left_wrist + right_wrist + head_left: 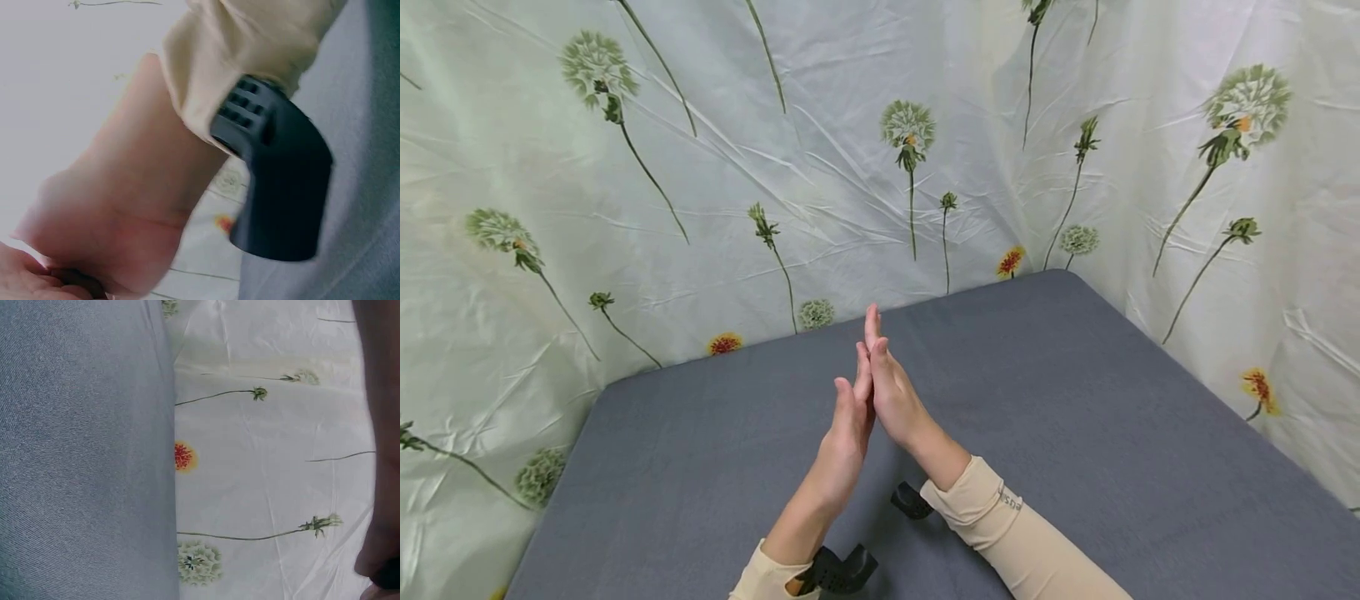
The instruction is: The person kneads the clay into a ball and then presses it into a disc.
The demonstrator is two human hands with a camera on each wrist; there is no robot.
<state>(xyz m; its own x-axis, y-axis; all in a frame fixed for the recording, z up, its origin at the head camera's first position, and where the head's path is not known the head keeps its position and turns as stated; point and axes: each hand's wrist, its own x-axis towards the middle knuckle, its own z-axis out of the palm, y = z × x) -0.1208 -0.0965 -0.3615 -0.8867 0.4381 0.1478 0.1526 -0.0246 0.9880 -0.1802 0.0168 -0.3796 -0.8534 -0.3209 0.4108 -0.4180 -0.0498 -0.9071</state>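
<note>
Over the middle of the table, my left hand [842,446] and my right hand [897,398] meet palm to palm in the head view. The fingers of both are straight and point away from me, the right fingertips reaching a little farther. Each thumb stands up along the near side. No object shows between the palms. A black wrist device [842,571] sits at the left wrist, and another black device [912,501] at the right one. In the left wrist view, a bare wrist [144,156] below a beige sleeve [244,37] fills much of the picture.
Grey cloth covers the table [1075,417], whose far corners are rounded. A white curtain [820,125] printed with dandelions hangs right behind its far edge and along both sides. Beige sleeves [1022,533] cover the forearms.
</note>
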